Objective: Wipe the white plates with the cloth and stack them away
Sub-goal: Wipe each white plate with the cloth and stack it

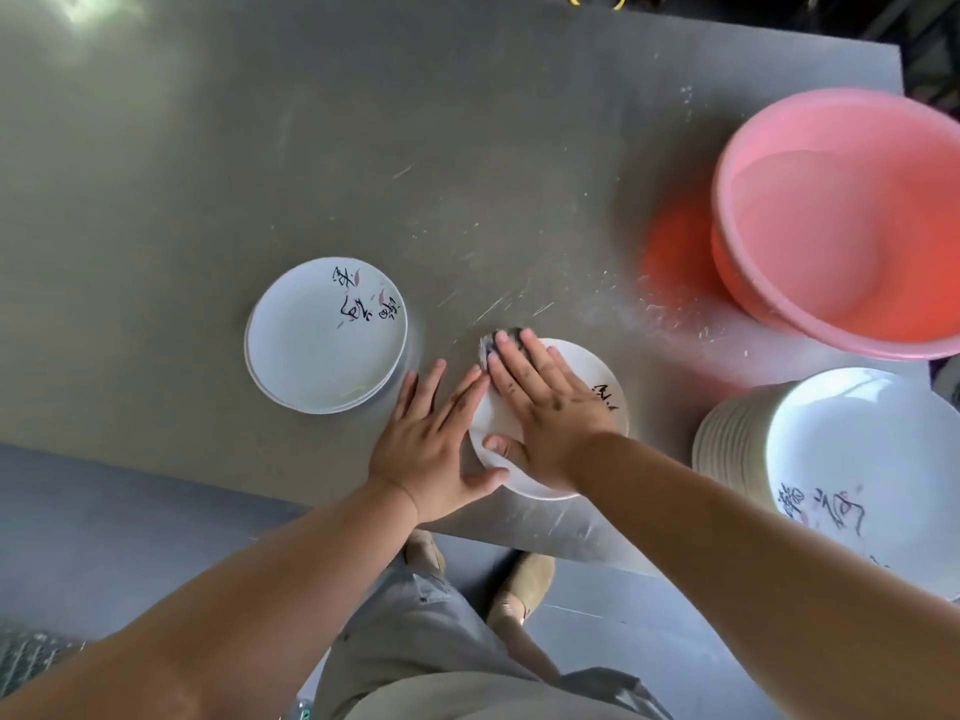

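Note:
A white plate point(592, 366) with black brush marks lies near the table's front edge. My right hand point(545, 407) lies flat on it, fingers spread, pressing a dark grey cloth point(492, 345) that peeks out past the fingertips at the plate's far rim. My left hand point(431, 444) rests flat against the plate's left rim, thumb at its near edge, fingers spread on the table. A short stack of white plates point(322, 340) sits to the left. A tall stack of white plates point(852, 459) stands at the right.
A pink plastic basin point(841, 226) stands at the back right of the grey table point(260, 148). Scratches and white flecks mark the table between basin and plate. The table's front edge runs just below my hands; my feet and grey floor show beneath.

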Motion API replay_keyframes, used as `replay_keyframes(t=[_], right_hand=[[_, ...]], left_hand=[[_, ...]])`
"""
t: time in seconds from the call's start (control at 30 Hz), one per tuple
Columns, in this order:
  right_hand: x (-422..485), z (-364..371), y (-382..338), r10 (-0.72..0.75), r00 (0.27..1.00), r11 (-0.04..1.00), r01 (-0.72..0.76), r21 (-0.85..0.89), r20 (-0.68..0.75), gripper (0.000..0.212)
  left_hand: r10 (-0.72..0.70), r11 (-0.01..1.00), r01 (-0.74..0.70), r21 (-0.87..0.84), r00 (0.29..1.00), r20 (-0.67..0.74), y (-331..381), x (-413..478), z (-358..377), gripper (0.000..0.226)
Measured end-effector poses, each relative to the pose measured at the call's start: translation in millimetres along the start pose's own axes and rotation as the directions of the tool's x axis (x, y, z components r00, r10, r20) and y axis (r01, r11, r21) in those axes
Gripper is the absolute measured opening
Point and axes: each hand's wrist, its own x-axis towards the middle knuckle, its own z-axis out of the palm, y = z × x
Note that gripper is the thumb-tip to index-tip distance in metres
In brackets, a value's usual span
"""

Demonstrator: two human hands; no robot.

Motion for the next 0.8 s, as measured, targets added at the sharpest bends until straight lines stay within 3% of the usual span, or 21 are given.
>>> replay_keyframes(t=[0.13,0.23,0.33,0.47,0.67,0.8], right_hand=[[-27,6,22,0.188,0.982,0.981,-0.187,-0.045,0.024,0.099],[-43,10,14,0.334,0.942,0.942,-0.334,0.017,0.029,0.102],[-29,7,1,0.285,0.958,0.949,-0.288,0.130,0.042,0.099],[-10,0,0,0.113,0.993,0.989,-0.115,0.090,0.025,0.094],[-58,18,-1,0.376,0.926,0.915,-0.378,0.141,0.046,0.100],[-76,26,-28,0.400,0.916,0.890,-0.397,0.224,0.034,0.100]], left_hand=[[0.003,1.000,-0.003,-0.003,1.000,-0.020,0,-1,0,0.112],[0.006,1.000,-0.006,0.002,0.999,-0.043,-1,0,3,0.112],[-0.002,1.000,0.002,0.005,1.000,-0.022,2,0,0,0.111],[-0.009,1.000,0.010,0.016,1.000,-0.029,2,0,0,0.109],[-0.010,1.000,0.011,0.011,0.999,-0.040,3,0,1,0.110],[0.001,1.000,0.000,0.019,0.998,-0.061,3,0,1,0.110]])
